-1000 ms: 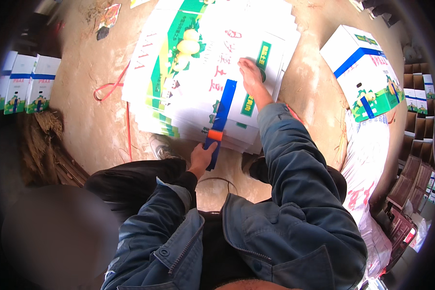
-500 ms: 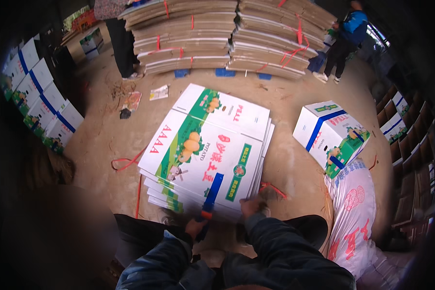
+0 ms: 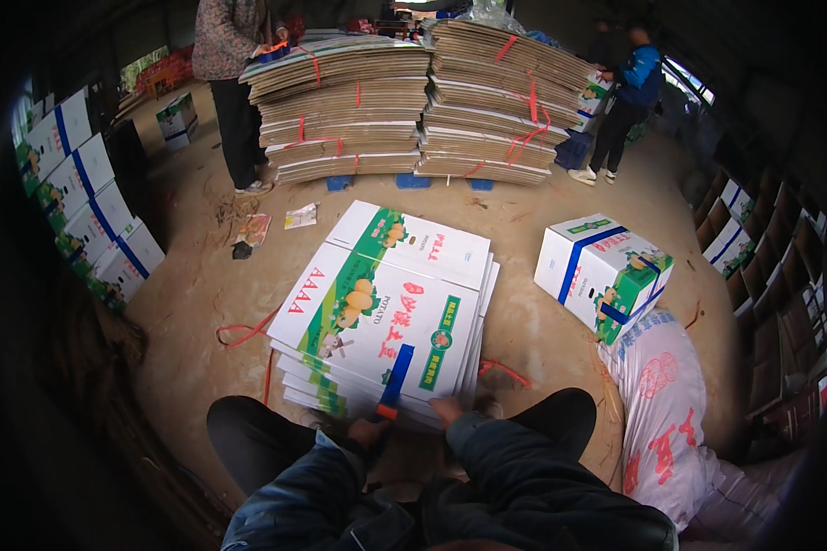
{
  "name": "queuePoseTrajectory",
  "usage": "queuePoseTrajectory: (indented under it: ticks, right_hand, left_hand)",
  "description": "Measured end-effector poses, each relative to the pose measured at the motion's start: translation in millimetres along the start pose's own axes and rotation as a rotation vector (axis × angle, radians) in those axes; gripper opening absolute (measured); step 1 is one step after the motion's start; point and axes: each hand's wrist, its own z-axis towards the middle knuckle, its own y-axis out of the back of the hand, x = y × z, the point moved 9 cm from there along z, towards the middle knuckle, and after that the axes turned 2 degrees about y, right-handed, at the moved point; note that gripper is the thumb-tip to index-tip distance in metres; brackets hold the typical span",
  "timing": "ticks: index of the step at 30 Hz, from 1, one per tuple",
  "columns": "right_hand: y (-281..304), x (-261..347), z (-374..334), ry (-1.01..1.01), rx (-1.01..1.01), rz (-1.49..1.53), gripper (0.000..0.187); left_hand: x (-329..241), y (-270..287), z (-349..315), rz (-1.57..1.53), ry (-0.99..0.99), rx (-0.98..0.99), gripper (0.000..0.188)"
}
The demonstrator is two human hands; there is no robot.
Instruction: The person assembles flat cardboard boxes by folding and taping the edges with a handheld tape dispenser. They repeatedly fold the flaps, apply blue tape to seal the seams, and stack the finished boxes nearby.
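On the floor between my knees lies a stack of flat white-and-green cartons (image 3: pixel 349 266), printed with potatoes. My left hand (image 3: pixel 368 432) is closed around a tape dispenser with an orange end (image 3: pixel 388 412), at the stack's near edge. From that end a strip of blue tape (image 3: pixel 396 375) runs up onto the top carton; how much of it is stuck cannot be told. My right hand (image 3: pixel 447 410) grips the near edge of the top carton, right of the tape, its fingertips partly hidden.
A taped carton (image 3: pixel 606 271) stands at right above a white sack (image 3: pixel 662 404). Tall bundles of flat cardboard (image 3: pixel 340 110) rise ahead, with a person (image 3: pixel 230 83) at left and another (image 3: pixel 629 101) at right. Taped cartons (image 3: pixel 92 202) are piled at far left. Red strapping (image 3: pixel 248 332) lies around.
The view has tilted up, showing more of the bundles and people. My hands stay at the near edge of the top carton, and the tape strip looks much the same.
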Motion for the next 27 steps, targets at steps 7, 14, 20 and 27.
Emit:
queuePoseTrajectory:
  ticks: [7,14,20,27]
  right_hand:
    - [-6.8,36.1,-24.3,0.253,0.192,-0.159,0.044]
    - [-3.9,22.1,-26.0,-0.068,0.113,0.098,0.049]
    - [-13.4,12.3,-24.0,-0.083,0.179,0.127,0.055]
    - [-15.8,6.2,-19.8,-0.124,0.197,0.125,0.058]
  left_hand:
    - [3.8,-3.3,4.6,-0.024,-0.004,0.002,0.074]
    - [-6.0,-1.5,-2.0,0.011,-0.043,0.014,0.069]
    - [-0.9,-0.4,-1.6,-0.035,-0.031,-0.015,0.071]
    - [11.3,-15.1,20.9,0.012,-0.048,0.005,0.068]
